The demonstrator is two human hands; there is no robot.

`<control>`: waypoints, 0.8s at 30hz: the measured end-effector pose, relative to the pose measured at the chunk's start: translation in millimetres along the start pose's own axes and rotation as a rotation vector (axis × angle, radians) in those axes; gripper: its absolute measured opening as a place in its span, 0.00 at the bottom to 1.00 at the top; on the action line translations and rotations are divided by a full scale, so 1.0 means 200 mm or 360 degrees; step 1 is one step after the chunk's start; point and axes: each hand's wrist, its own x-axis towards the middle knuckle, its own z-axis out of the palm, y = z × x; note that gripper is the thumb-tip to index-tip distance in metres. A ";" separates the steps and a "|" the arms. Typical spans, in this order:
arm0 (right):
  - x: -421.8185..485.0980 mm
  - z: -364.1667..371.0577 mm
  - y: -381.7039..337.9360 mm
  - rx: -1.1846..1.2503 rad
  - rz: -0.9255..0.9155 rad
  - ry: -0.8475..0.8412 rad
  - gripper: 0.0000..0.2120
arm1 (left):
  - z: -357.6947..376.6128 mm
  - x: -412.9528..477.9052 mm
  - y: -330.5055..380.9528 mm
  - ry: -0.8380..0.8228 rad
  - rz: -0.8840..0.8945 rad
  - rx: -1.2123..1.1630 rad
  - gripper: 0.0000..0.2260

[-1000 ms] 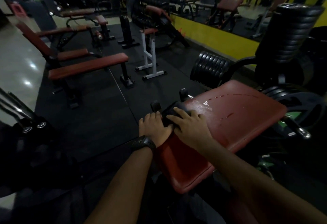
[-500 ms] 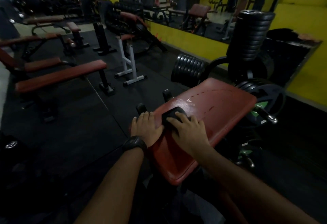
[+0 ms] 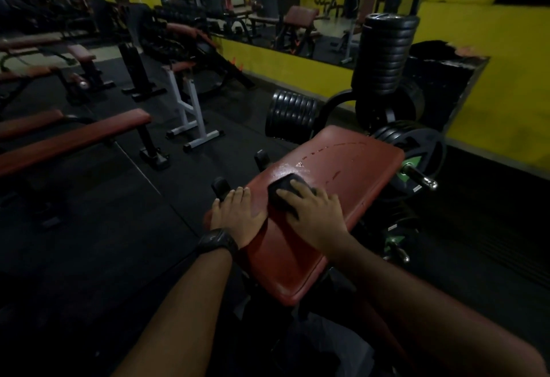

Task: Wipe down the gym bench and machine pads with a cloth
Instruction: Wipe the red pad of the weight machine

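Cloth (image 3: 284, 190), dark folded wad, under right hand (image 3: 312, 215) on glossy red pad (image 3: 342, 162)

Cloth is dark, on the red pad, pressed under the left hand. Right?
Not the left. In the head view the right hand presses the dark cloth on the red pad; the left hand rests on the pad's edge, holding nothing.

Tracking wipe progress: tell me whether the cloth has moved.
Yes. The cloth slid inward from the left edge of the red pad, toward its white scuff.
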 end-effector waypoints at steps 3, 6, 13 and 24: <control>0.05 -0.02 0.15 0.0093 0.0371 -0.0031 0.29 | -0.02 0.01 0.01 -0.0100 -0.0032 0.0032 0.37; -0.05 0.02 0.10 0.0127 0.0707 0.0149 0.29 | -0.04 0.06 0.06 -0.0152 -0.0104 -0.0004 0.43; -0.06 0.08 -0.01 0.0037 0.0092 0.0259 0.26 | 0.01 0.11 0.15 -0.0071 -0.0136 0.0059 0.40; -0.07 0.03 0.07 0.0077 0.0500 0.0186 0.27 | 0.02 0.18 0.16 -0.0127 -0.0104 0.0086 0.40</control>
